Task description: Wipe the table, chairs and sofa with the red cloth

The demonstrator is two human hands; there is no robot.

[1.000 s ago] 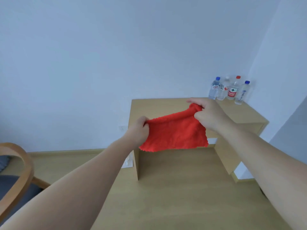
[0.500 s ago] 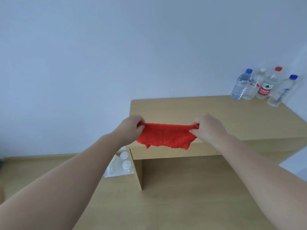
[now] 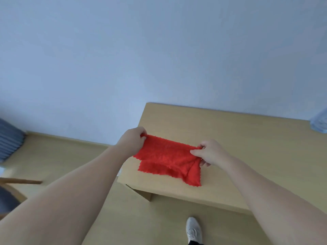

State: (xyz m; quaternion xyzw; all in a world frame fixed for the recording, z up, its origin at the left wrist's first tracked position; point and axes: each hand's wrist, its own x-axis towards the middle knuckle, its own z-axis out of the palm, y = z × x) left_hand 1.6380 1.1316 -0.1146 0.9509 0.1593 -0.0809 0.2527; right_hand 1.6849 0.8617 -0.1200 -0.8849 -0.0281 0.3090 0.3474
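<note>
Both hands pinch the cloth point(image 3: 166, 156) by its top corners, the left hand point(image 3: 133, 139) at the upper left, the right hand point(image 3: 209, 153) at the lower right. Its long axis runs between them, slanting down toward the right hand. Folded layers hang below the hands over the table point(image 3: 247, 138), near its front left corner.

The person wears a white shoe point(image 3: 194, 230) and dark trousers point(image 3: 195, 243).

The red cloth point(image 3: 166, 156) (fuzzy, doubled over) is stretched over the left end of the wooden table point(image 3: 230, 131).
</note>
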